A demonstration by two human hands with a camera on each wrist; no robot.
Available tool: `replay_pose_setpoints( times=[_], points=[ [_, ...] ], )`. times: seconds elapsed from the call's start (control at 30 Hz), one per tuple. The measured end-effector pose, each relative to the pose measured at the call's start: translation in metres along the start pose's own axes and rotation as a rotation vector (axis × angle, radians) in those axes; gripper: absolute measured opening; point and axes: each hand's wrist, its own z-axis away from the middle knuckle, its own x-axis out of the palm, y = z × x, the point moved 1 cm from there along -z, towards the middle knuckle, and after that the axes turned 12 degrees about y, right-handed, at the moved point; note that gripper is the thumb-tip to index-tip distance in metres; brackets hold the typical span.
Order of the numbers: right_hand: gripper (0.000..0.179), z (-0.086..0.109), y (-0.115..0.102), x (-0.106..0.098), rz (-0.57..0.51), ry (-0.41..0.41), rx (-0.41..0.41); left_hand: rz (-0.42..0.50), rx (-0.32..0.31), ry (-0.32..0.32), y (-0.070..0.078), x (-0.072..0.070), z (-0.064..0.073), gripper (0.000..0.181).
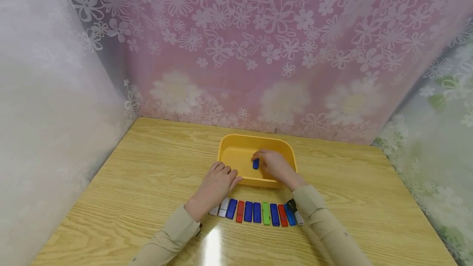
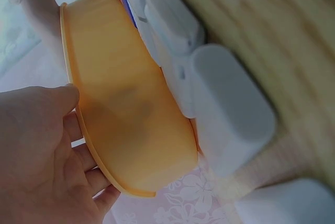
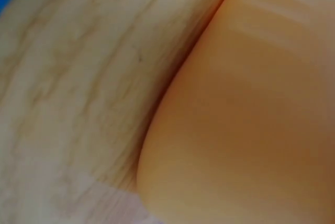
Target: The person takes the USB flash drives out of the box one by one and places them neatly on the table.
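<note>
A yellow plastic basin [image 1: 236, 141] stands on the table. My left hand [image 1: 218, 182] holds its near left rim; the left wrist view shows the thumb [image 2: 66, 97] on the outer side and the other fingers behind the rim. Inside the basin, my right hand [image 1: 275, 164] pinches a small blue oblong plastic piece [image 1: 256, 164] low over the floor. In the right wrist view only the basin's outer wall [image 3: 235, 119] shows; that hand is hidden there.
In front of the basin lies a row of several oblong pieces in blue, red [image 1: 240, 212], green [image 1: 266, 213] and white [image 1: 223, 207], partly under the forearms. The wooden table [image 1: 166, 143] meets floral curtains [image 1: 229, 52] at the back and sides.
</note>
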Motion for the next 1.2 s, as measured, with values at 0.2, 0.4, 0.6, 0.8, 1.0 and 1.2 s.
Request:
replay_pose_setpoints(
  times=[0.2,0.4,0.6,0.8,1.0,1.2],
  points=[
    [0.02,0.001,0.0,-0.001,-0.015,-0.006,0.03,-0.008,0.008,0.012,0.0,0.0,0.0,0.027],
    [0.015,0.0,0.0,0.0,-0.002,-0.028,0.102,-0.011,0.009,0.011,0.0,-0.001,0.0,0.028],
    [0.01,0.001,0.002,0.001,0.028,-0.005,0.077,-0.007,0.004,0.006,0.0,0.0,0.0,0.029],
    [0.009,0.0,0.001,-0.002,0.03,-0.023,0.104,-0.004,0.001,0.0,0.001,0.0,0.0,0.029],
    [0.012,0.003,-0.001,-0.013,-0.103,0.01,0.189,-0.004,-0.001,0.002,0.001,0.001,0.0,0.028],
    [0.021,0.013,0.002,-0.025,-0.223,0.092,0.215,0.006,-0.008,-0.002,0.001,0.0,0.0,0.028]
  ],
)
